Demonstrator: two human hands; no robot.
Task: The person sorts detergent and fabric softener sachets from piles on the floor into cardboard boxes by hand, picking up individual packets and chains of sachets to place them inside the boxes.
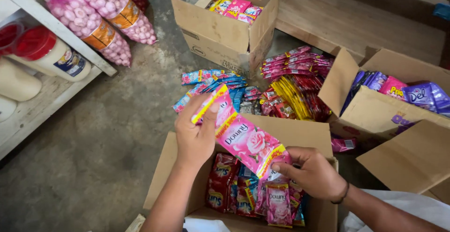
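Note:
My left hand (196,136) grips the upper end of a strip of pink sachets (243,138) with yellow bands and a rose picture. My right hand (313,173) pinches the strip's lower end, thumb on top. The strip stretches tilted between both hands above an open cardboard box (300,131) in front of me. More pink sachets (279,204) hang down into that box beside red sachets (220,187).
Heaps of blue (211,84), pink (295,60) and yellow-red sachet strips (297,96) lie on the concrete floor. One open box (220,32) stands behind, another (375,112) at right holds purple packs. A white shelf (56,86) at left carries jars; garlic net bags (101,21) hang there.

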